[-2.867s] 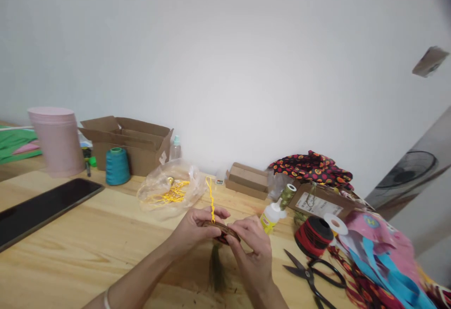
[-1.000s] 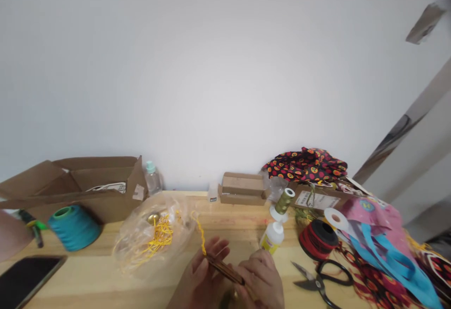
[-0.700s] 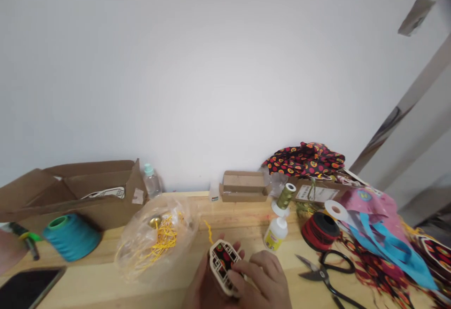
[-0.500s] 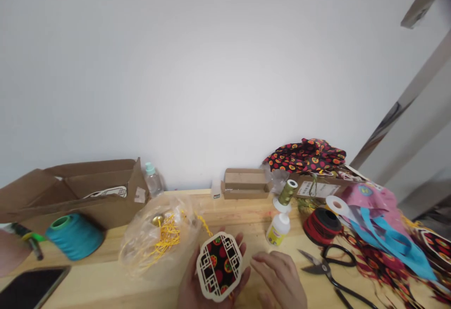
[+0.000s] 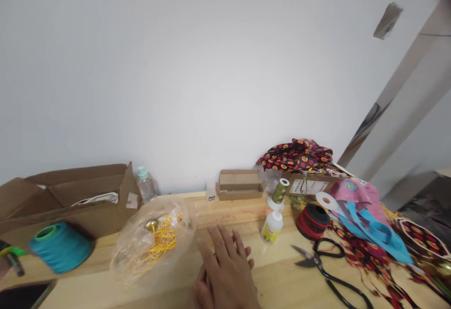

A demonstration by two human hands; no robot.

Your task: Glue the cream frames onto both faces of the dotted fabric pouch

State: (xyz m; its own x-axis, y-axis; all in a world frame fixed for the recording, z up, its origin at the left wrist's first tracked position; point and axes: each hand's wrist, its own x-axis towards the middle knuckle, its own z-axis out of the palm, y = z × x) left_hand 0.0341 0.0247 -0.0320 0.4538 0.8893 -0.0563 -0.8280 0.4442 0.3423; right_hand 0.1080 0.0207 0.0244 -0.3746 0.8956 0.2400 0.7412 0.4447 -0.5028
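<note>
My right hand [image 5: 230,271] lies flat, palm down, over my left hand, its fingers stretched out and slightly apart. Beneath it, only fingertips of my left hand [image 5: 250,258] and a bit of its side show. The fabric ornament with a pale lattice frame, seen earlier on my left palm, is hidden between the two hands. Just left of them sits a clear plastic bag [image 5: 123,252] with yellow cords [image 5: 164,236] inside. To the right stands a white glue bottle [image 5: 272,227] with a yellow label.
Black-handled scissors [image 5: 317,261] lie at right, near a red cord spool [image 5: 313,222], blue ribbon [image 5: 382,236] and patterned fabric [image 5: 299,155]. At left are a teal thread cone [image 5: 65,248], a cardboard box [image 5: 105,220] and a phone [image 5: 26,295]. A small open box [image 5: 243,191] stands against the wall.
My right hand has moved left and come down over the ornament and my left hand, covering the ornament from view. The camera view has shifted slightly to the right.
</note>
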